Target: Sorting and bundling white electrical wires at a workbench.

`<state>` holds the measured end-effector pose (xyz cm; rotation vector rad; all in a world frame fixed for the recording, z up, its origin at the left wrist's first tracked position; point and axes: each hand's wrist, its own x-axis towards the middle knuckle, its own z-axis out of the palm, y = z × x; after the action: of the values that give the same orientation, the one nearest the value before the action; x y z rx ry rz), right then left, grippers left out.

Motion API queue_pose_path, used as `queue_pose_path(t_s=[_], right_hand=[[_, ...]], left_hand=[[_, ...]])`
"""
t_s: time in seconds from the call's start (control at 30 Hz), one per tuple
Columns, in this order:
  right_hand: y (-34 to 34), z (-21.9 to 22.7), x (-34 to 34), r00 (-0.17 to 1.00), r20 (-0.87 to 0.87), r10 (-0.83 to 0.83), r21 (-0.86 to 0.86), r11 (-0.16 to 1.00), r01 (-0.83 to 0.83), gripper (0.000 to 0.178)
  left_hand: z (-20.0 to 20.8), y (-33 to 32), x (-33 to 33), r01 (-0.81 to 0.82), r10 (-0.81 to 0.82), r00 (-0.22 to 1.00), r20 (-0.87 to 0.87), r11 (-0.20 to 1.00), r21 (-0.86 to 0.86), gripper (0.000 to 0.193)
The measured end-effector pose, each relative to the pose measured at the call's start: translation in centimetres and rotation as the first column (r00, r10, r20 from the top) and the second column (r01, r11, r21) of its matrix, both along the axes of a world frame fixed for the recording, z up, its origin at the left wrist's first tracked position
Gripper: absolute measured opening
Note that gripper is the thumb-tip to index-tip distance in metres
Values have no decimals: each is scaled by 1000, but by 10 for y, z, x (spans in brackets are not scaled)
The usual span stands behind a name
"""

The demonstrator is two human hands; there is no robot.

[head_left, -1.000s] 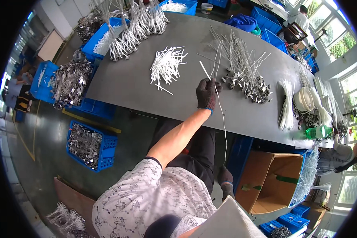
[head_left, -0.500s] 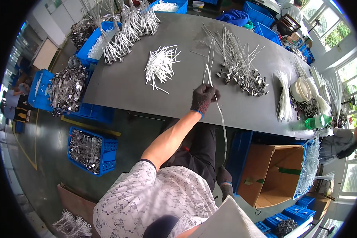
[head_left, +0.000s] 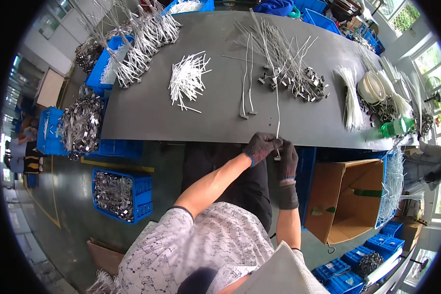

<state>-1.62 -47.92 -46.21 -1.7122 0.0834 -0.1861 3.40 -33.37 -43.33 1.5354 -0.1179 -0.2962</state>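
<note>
Wire [head_left: 278,112] between gloved left hand [head_left: 263,147] and gloved right hand [head_left: 289,160]

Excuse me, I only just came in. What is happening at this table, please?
The person's gloved left hand and right hand are close together at the near edge of the table, holding one thin wire. Two other wires lie ahead, between a heap of white tubes and a pile of wires with dark ends.
</note>
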Motion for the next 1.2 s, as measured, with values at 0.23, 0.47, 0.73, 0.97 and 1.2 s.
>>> queue_pose_path(t_s=[0.23, 0.47, 0.73, 0.97, 1.2], right_hand=[[20, -17, 70, 949, -309, 59, 178, 984, -3, 44], [-48, 0, 202, 979, -77, -190, -859, 511, 31, 68], [-99, -44, 254, 980, 37, -195, -896, 429, 119, 28], [-100, -41, 161, 939, -330, -98, 97, 986, 137, 31], [-93, -86, -64, 990, -123, -67, -225, 974, 38, 46]], left_hand=[[-20, 18, 18, -201, 199, 979, -32, 977, -75, 27], [-21, 101, 112, 14, 66, 953, -297, 965, 262, 35], [-32, 216, 109, -226, 510, 859, 41, 306, 925, 51], [-57, 254, 108, -69, 505, 860, -69, 250, 966, 45], [-108, 253, 108, -129, 418, 908, 34, 202, 971, 29]])
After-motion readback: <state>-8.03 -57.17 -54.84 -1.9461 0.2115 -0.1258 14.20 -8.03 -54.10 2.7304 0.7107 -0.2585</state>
